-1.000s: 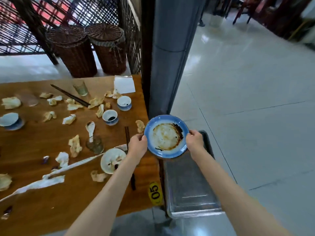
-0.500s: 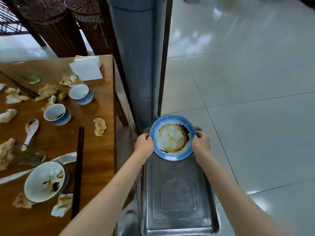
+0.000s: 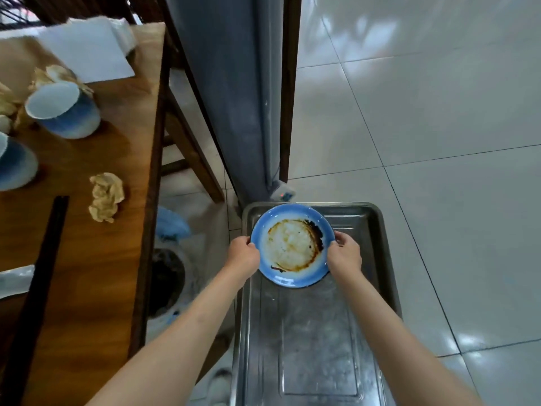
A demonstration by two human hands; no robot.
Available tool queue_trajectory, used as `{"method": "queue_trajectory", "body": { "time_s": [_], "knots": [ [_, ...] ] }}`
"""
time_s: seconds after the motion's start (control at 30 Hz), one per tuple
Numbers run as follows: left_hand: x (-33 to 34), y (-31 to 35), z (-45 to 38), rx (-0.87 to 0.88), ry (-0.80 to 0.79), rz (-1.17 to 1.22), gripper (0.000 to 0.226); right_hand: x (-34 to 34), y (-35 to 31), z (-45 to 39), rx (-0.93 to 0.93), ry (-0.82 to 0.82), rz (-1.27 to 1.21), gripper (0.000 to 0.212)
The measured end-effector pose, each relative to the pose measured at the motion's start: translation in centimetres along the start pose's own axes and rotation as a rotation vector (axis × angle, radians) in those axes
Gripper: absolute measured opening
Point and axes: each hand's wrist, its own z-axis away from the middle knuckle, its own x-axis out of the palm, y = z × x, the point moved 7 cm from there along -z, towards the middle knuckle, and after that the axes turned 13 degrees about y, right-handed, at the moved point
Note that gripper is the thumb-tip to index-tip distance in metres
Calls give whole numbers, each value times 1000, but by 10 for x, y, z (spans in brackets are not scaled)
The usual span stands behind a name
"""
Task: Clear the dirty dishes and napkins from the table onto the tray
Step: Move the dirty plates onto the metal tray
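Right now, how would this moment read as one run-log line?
stage: placing | left hand: holds blue plate | right hand: holds plate | plate: over metal tray, far end | contact: unclear

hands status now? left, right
Left hand: grips the dirty blue plate at its left rim.
Right hand: grips the same plate's right rim.

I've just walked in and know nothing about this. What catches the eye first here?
A blue plate smeared with brown sauce, held at its rim by the left hand and the right hand over the far end of a metal tray. To the left, the wooden table carries a crumpled napkin and a blue cup.
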Motion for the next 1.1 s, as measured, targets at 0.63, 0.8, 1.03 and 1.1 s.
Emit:
{"method": "queue_trajectory", "body": {
  "time_s": [0.63, 0.8, 1.03, 1.1],
  "knots": [
    [27, -12, -49, 142, 30, -278, 26, 59, 47, -40, 120, -32, -22, 32],
    [31, -20, -49, 132, 62, -281, 33, 62, 49, -43, 109, -33, -20, 32],
    [32, -23, -49, 152, 81, -287, 29, 64, 52, -42, 106, -37, -22, 33],
    [28, -23, -46, 162, 121, -292, 33, 64, 51, -42, 117, -39, -24, 33]
  ]
}}
